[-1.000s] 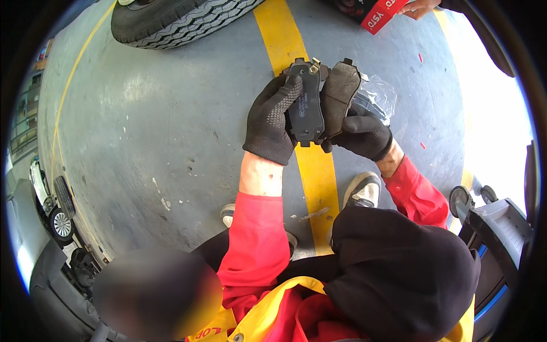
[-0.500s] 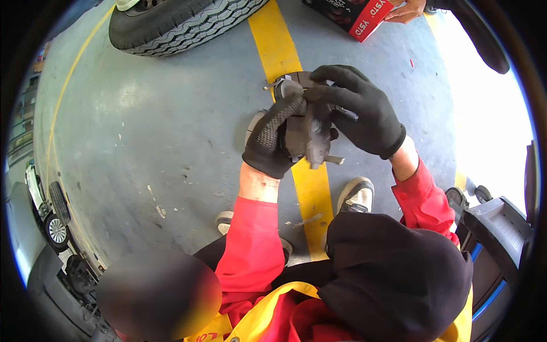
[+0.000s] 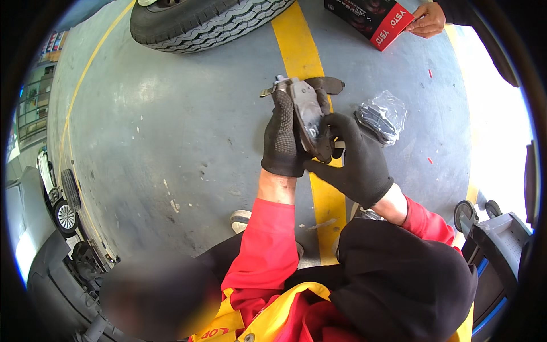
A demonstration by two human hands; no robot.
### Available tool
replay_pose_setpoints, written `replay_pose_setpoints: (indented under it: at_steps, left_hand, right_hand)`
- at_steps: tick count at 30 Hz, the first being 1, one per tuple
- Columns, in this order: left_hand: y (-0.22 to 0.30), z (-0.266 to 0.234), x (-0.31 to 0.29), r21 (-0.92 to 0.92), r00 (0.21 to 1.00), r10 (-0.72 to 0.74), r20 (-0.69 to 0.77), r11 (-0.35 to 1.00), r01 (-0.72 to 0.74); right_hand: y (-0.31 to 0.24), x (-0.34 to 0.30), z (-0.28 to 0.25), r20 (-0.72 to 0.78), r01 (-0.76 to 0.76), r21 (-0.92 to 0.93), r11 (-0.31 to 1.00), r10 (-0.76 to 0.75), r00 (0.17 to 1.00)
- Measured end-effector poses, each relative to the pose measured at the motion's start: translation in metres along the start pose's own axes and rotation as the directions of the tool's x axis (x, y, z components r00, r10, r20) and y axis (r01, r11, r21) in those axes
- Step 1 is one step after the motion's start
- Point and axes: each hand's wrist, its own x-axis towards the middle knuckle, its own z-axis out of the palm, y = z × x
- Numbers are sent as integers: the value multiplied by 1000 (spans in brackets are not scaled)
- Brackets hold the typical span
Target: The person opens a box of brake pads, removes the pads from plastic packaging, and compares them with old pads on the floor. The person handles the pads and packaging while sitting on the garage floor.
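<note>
My left hand [image 3: 281, 139], in a dark knit glove with a dotted palm, is closed round the long side of a grey brake pad [image 3: 308, 108]. The pad stands tilted, its flat metal back turned upward, and part of a second pad seems to lie behind it. My gloved right hand [image 3: 360, 162] pinches the near end of the pad, beside a small metal clip [image 3: 339, 145]. Beyond the hands a dark brake pad [image 3: 331, 85] rests on the yellow floor stripe. To the right, a clear plastic bag [image 3: 393, 107] with dark pads inside lies on the floor.
A tyre [image 3: 211, 28] lies at the far left. Another person's hand [image 3: 427, 20] touches a red and black box [image 3: 376, 23] at the far right. A wheeled grey cart [image 3: 498, 233] stands at the near right. Small red bits lie on the floor.
The pad has turned so its flat back shows. My right hand has moved down from the far end to the near end, uncovering the floor pad and the plastic bag.
</note>
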Motion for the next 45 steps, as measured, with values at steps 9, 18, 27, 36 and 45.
replay_pose_setpoints:
  at_steps: [9,18,27,36,45]
  left_hand:
    - [9,-17,4,-76,970,-219,-105,974,212]
    - [19,-54,-1,153,931,-286,-228,934,324]
    - [-39,-110,-2,886,887,-302,-348,204,417]
    - [8,-131,12,874,908,222,-356,-265,407]
    - [-11,-149,-6,887,891,13,-453,106,449]
  right_hand:
    - [14,10,-44,379,-461,493,738,295,877]
    - [69,10,-24,12,46,-113,992,-45,999]
    - [132,-36,15,155,-425,67,903,411,898]
    - [134,-41,10,118,-431,138,892,418,901]
    - [135,-41,16,343,-630,376,679,529,776]
